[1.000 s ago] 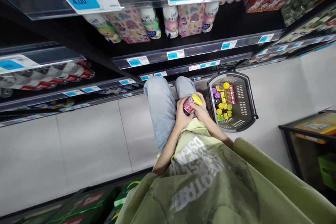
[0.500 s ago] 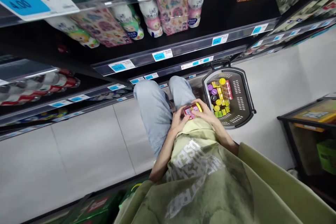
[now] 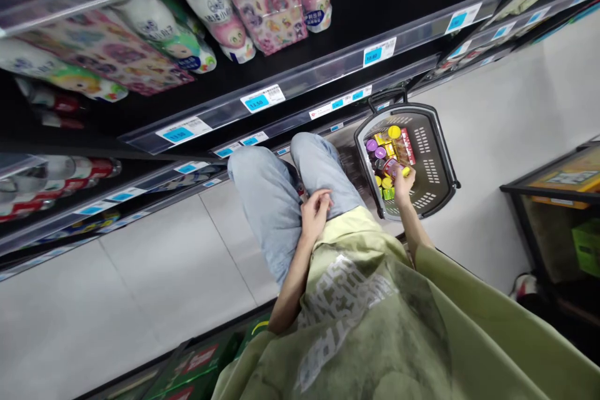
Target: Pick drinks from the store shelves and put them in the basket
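Observation:
My right hand (image 3: 404, 187) is inside the shopping basket (image 3: 438, 200), fingers closed around a small yellow-lidded canister (image 3: 392, 166) with a dark pink label. The canister is tilted just over the other goods, and my hand partly covers it. Around it in the basket are purple-lidded containers (image 3: 372, 145), another yellow-lidded container (image 3: 394, 132), small green packs (image 3: 389, 194) and a red pack (image 3: 407, 146). My left hand (image 3: 315, 212) rests on my lap near the thigh, its fingers curled together with nothing visible in them.
Shelves with white bottles (image 3: 218, 19), pink patterned boxes (image 3: 262, 0) and blue price tags (image 3: 262, 99) run in front of my knees. A dark-framed display stand (image 3: 548, 182) is on the right. Green packages (image 3: 197, 359) stand behind me on the left. A shoe (image 3: 525, 286) shows beside the stand.
The canister was between both hands over my lap. My right hand has carried it rightward into the basket, while my left hand has let go and curled on my lap.

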The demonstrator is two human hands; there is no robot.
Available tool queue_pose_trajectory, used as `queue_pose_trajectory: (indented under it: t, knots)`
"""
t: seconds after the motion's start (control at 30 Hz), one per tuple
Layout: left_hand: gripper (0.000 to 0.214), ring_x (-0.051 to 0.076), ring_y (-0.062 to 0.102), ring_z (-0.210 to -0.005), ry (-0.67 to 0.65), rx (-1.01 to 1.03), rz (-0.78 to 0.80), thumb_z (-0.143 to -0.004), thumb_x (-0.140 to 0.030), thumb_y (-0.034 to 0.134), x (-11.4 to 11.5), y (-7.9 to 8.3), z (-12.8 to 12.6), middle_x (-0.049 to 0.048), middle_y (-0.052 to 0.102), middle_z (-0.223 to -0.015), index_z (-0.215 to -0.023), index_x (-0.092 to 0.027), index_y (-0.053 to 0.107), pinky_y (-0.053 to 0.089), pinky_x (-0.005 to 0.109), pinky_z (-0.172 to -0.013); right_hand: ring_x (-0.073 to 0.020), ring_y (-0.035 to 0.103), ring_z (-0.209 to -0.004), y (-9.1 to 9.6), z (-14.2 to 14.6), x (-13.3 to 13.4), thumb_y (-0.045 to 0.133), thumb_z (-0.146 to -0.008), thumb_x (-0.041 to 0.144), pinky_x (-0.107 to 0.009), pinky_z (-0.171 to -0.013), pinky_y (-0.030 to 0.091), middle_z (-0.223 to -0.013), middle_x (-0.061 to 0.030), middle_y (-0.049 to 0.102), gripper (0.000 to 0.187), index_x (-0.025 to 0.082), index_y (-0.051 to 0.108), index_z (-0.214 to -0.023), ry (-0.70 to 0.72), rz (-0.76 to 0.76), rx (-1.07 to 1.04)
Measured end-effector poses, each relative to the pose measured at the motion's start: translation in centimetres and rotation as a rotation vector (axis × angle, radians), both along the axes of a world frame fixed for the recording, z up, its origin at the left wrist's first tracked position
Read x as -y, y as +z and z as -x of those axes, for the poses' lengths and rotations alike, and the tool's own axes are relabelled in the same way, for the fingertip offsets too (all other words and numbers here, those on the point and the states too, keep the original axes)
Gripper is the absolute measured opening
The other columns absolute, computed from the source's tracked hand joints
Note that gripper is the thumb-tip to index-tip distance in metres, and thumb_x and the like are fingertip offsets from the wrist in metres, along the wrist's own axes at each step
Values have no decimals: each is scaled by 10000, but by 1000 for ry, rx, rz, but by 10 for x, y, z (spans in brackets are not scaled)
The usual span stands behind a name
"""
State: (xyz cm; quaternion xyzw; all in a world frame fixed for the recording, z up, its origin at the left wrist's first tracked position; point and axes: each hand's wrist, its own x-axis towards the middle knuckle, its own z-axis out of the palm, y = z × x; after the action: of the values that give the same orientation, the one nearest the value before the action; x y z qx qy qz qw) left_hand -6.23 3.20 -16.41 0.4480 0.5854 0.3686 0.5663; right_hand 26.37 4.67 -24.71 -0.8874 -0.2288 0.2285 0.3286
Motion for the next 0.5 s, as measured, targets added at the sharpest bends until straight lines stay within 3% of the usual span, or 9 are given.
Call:
queue_pose_trajectory:
  t: [0.07,0.17,0.33,0.5]
  knots:
    - [483,163,683,-610,17,-17,3,-1022,-670,690,1,0,1,9,760,-725,-1088,-208,813,556,270,-620,-341,675,-1251,-13,-23,0,719,-884,391,-492,-1172,525,-1349,-206,684,487,155,624,-1300,-92,154,83]
    - [459,147,672,-589,35,-24,29,-1010,-647,710,1,1,2,5,759,-714,-1070,-206,821,543,248,-588,-354,683,-1237,-30,-47,2,778,-815,349,-498,-1165,521,-1351,-204,684,509,164,650,-1272,-24,295,121]
    - [509,102,591,-479,125,42,90,-971,-689,769,-3,0,2,-3,720,-664,-1020,-184,820,475,196,-460,-309,650,-1241,-67,-56,-18,825,-778,289,-434,-1153,493,-1364,-182,683,554,164,628,-1281,182,283,165]
    - [538,66,502,-358,211,116,124,-930,-700,837,-13,-4,1,-29,680,-625,-999,-167,798,372,162,-337,-242,624,-1169,-109,-46,-67,765,-909,325,-371,-1091,466,-1320,-194,703,408,136,614,-1237,343,283,185]
